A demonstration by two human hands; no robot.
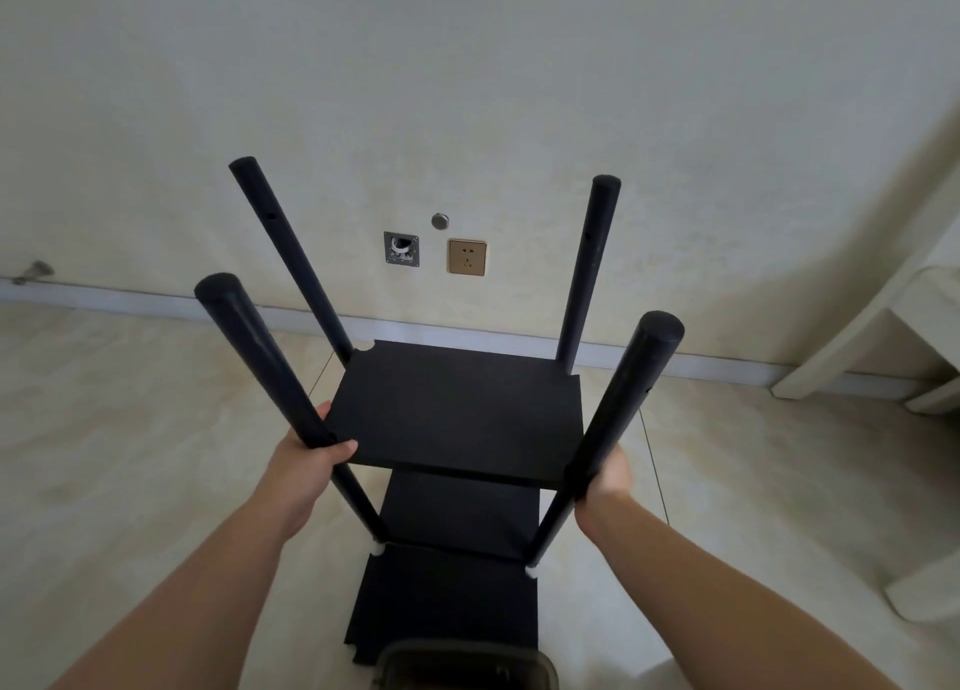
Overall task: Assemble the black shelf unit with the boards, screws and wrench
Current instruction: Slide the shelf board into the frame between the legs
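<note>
I stand over the black shelf unit (457, 414), which fills the middle of the frame on the pale tiled floor (130, 429). Four black poles rise from it toward me and the wall. My left hand (306, 461), at centre left, grips the near left pole (260, 367) where it meets the top board (457, 409); my thumb lies along the board's front edge and my fingers curl behind the pole. My right hand (608, 474), at centre right, is wrapped round the near right pole (618, 414) at the same level, mostly hidden behind it. The two far poles (291, 258) lean toward the upper part of the frame, each with a small hole near its top.

Below the top board a second board (462, 513) shows, and lower still a third (447, 601), with white fittings (377, 549) at the feet of the near poles. On the wall behind sit a gold socket (467, 257), a grey open box (401, 249) and a round cap (440, 221). A pale piece of furniture (893, 326) stands at the right edge. At the bottom centre is the rim of a dark container (467, 658).
</note>
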